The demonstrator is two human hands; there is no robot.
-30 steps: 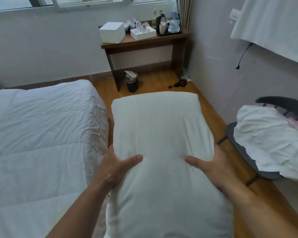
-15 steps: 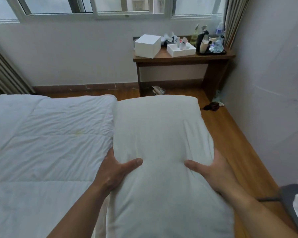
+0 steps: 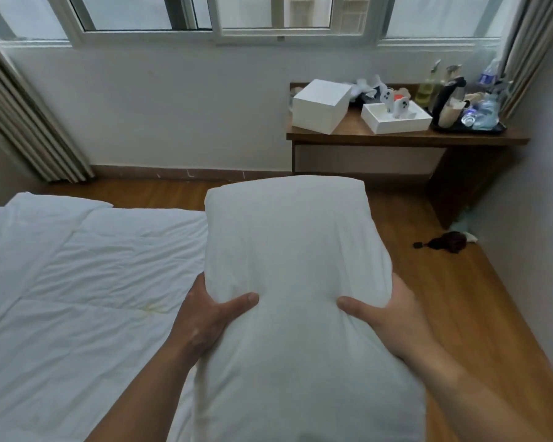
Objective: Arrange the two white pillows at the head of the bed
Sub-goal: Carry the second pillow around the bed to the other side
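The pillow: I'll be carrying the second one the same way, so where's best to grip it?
Likely as here: take the pillow at its two long side edges near the middle, left hand and right hand coming from opposite sides, thumbs on top. It is long and soft, so this keeps it level.

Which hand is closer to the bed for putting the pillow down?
Left. The left hand grips the pillow on the side over the bed; the right hand is out over the floor.
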